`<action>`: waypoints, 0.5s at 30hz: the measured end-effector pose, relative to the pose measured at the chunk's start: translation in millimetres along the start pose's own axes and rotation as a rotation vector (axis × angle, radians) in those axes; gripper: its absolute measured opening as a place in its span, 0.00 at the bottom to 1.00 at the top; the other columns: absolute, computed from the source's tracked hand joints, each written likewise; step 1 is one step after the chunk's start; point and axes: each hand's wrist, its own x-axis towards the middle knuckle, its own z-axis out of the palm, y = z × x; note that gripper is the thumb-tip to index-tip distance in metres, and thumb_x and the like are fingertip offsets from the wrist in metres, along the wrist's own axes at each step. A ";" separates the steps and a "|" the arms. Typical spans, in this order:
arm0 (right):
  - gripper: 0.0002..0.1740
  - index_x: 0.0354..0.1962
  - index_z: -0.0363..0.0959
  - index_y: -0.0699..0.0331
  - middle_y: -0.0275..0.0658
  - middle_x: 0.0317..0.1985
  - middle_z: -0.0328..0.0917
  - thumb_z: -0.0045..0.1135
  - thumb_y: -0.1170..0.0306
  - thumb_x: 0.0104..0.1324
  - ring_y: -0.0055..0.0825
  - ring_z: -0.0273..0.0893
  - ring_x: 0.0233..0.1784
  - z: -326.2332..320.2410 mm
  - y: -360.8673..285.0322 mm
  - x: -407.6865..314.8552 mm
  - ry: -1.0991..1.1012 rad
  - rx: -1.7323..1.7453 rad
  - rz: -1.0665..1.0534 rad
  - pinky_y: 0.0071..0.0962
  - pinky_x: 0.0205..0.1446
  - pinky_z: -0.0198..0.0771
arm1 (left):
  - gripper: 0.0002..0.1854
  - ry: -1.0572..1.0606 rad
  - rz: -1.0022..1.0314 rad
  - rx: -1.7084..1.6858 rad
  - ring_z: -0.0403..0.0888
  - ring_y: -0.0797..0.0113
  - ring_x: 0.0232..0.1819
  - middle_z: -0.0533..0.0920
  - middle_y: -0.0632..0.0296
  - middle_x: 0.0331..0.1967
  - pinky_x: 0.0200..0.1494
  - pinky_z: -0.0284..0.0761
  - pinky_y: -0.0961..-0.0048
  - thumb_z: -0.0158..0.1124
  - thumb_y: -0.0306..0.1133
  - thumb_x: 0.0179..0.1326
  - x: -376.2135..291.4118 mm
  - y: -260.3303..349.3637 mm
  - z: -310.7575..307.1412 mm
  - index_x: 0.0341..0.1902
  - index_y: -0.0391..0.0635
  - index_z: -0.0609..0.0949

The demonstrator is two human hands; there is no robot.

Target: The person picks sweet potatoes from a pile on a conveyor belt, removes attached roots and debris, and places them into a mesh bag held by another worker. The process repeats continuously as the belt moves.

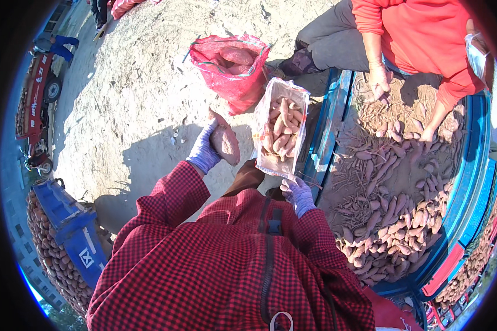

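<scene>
My left hand [205, 145], in a light knitted glove, grips a large sweet potato [225, 141] over the sandy ground. My right hand [297, 191], gloved alike, is at the near edge of an open carton [266, 167] lined with plastic; its fingers touch the rim, and how firmly they hold it is hard to see. Small sweet potatoes [281, 129] lie heaped inside the carton. Beyond it stands an open red mesh sack [232, 89] with large sweet potatoes [236, 56] in it.
To the right is a blue truck bed [321, 136] with many loose sweet potatoes [401, 231]. A person in red [418, 37] reaches into it with both hands. Loaded vehicles, one with a blue side panel [72, 231] and one red trailer [35, 95], stand at left. Another person is far off.
</scene>
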 end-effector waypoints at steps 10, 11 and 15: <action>0.15 0.49 0.70 0.60 0.37 0.40 0.78 0.54 0.74 0.64 0.27 0.78 0.36 7.5 1.0 -3.4 0.317 0.153 -0.096 0.27 0.37 0.76 | 0.44 0.085 0.319 0.001 0.65 0.53 0.61 0.67 0.52 0.59 0.62 0.63 0.47 0.72 0.55 0.46 160.3 126.4 120.5 0.61 0.44 0.65; 0.16 0.50 0.70 0.59 0.37 0.41 0.78 0.55 0.73 0.64 0.26 0.79 0.38 8.0 4.0 -4.0 0.306 0.162 -0.106 0.24 0.37 0.76 | 0.53 0.138 0.318 0.012 0.58 0.51 0.66 0.59 0.50 0.66 0.65 0.60 0.46 0.72 0.57 0.44 172.1 138.2 107.1 0.68 0.43 0.57; 0.23 0.55 0.66 0.62 0.37 0.43 0.78 0.57 0.71 0.63 0.27 0.79 0.40 1.0 11.5 -21.3 0.262 0.143 -0.080 0.25 0.42 0.75 | 0.48 0.136 0.485 0.400 0.57 0.50 0.66 0.54 0.53 0.67 0.61 0.62 0.50 0.70 0.53 0.49 177.2 124.7 39.2 0.68 0.51 0.55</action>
